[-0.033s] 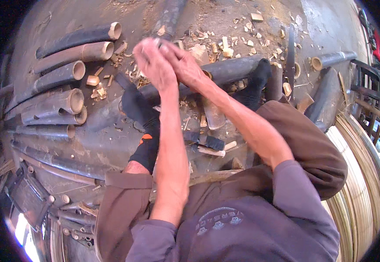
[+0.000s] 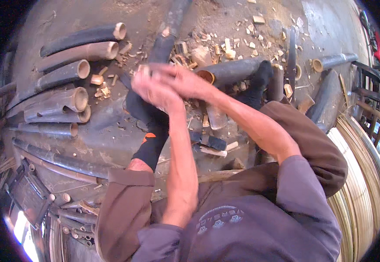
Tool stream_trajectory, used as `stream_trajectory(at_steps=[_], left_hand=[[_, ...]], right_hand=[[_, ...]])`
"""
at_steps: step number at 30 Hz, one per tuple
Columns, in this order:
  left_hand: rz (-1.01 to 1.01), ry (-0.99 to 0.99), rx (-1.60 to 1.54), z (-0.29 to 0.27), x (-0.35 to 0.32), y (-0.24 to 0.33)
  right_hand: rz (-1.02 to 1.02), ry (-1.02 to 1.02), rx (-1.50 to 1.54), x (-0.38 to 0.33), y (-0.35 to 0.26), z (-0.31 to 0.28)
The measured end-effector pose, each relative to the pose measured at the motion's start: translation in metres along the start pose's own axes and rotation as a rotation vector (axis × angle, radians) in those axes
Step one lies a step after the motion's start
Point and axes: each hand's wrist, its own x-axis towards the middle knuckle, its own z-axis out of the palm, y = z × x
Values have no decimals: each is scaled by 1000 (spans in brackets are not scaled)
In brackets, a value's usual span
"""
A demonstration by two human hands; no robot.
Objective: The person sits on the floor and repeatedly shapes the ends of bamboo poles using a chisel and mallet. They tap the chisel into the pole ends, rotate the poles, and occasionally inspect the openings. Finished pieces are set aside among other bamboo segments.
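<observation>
My left hand [image 2: 157, 89] and my right hand [image 2: 183, 81] are pressed against each other above my left foot [image 2: 144, 109], both blurred by motion. Their fingers look curled in, the right hand lying over the left. Whatever may be between them is hidden. Just right of the hands lies a dark bamboo tube [image 2: 236, 72], its cut end facing them. My right foot [image 2: 257, 83], in a dark sock, rests against that tube. Beyond the hands another dark bamboo pole [image 2: 164, 46] runs away from me.
Several cut bamboo tubes [image 2: 65, 70] lie side by side at the left. Pale wood chips [image 2: 229, 53] litter the floor. A long dark blade-like piece [image 2: 291, 56] stands right of my right foot. Bundled bamboo strips [image 2: 356, 183] lie at the right, near a dark frame [image 2: 369, 81].
My joined hands have moved down, nearer to me, and are more blurred. More of the pole beyond them shows. The view has shifted slightly.
</observation>
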Motion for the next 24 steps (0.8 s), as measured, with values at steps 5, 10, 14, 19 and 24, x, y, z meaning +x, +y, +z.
stream_trajectory(at_steps=[5,10,14,19,24], left_hand=[[-292,-278,-308,9,14,23],[-664,-628,-575,59,39,95],[-678,-415,-686,77,25,95],[-551,-102,-753,87,35,66],[-606,-185,-769,90,39,63]], right_hand=[[22,146,-80,-8,-34,-12],[134,330,442,-14,-56,-60],[311,267,267,-10,-48,-83],[295,72,120,25,-45,-81],[224,190,83,21,-31,-75]])
